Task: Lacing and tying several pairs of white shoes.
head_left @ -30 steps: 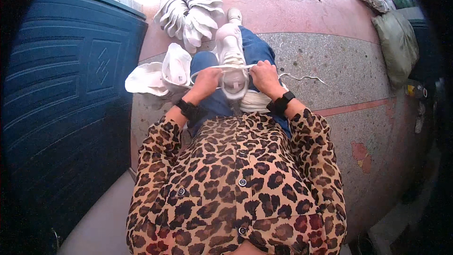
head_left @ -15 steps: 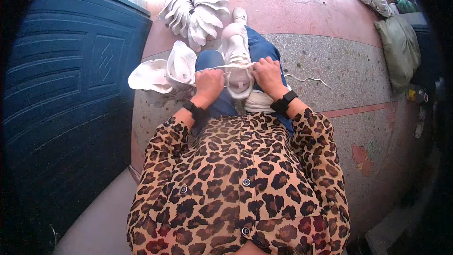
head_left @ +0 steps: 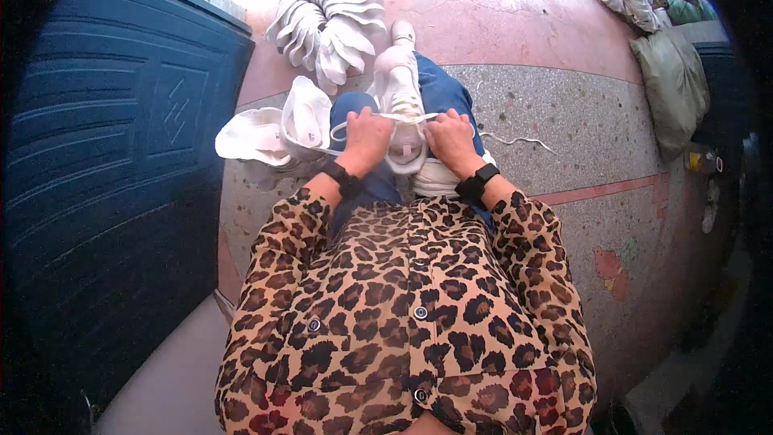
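A white lace-up shoe rests between my knees, its toe pointing away and its opening toward me. Its pale shoelace is pulled sideways across the upper. My left hand is closed on the lace at the shoe's left side, where a loop of it hangs. On the other side my right hand pinches the lace, and its loose end trails out over the floor to the right. The fingertips of both hands are partly hidden, and the lace crossing looks small at this distance.
Two white shoe uppers lie beside my left knee. Farther out, a curved stack of many white shoe parts sits on the floor. A blue panelled door stands at left. Filled sacks lean at the far right.
Both hands have drawn a little closer together over the shoe. The lace now meets in a crossing or knot at the middle, and a loop shows by the left hand.
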Motion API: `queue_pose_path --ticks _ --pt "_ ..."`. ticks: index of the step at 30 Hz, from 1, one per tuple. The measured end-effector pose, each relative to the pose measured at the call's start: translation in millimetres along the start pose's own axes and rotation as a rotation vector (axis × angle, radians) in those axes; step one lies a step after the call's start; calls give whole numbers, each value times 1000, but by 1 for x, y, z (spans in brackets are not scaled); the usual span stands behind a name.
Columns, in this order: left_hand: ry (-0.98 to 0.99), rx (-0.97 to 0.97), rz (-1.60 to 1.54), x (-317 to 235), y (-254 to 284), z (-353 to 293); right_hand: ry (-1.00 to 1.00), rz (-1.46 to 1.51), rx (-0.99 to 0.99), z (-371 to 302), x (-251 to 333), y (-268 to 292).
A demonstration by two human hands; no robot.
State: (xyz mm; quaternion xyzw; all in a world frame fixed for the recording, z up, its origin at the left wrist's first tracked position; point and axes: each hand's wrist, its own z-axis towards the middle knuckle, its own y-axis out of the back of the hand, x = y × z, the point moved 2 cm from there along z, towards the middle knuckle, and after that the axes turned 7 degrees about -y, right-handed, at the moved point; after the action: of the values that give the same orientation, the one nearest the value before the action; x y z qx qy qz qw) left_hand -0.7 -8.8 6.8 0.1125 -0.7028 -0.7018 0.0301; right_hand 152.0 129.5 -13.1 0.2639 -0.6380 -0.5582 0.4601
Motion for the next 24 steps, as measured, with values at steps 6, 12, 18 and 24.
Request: queue_pose_path --ticks 6,12,18,24 --pt "8 -217 59 -22 7 -9 49 68 -32 -1 11 6" --pt "-142 -119 125 -25 -2 -4 206 -73 120 11 13 -3" --pt "-197 12 204 -29 4 3 248 -224 228 20 18 -4" --pt "-175 -220 -206 -4 8 -2 197 11 -42 19 8 -1"
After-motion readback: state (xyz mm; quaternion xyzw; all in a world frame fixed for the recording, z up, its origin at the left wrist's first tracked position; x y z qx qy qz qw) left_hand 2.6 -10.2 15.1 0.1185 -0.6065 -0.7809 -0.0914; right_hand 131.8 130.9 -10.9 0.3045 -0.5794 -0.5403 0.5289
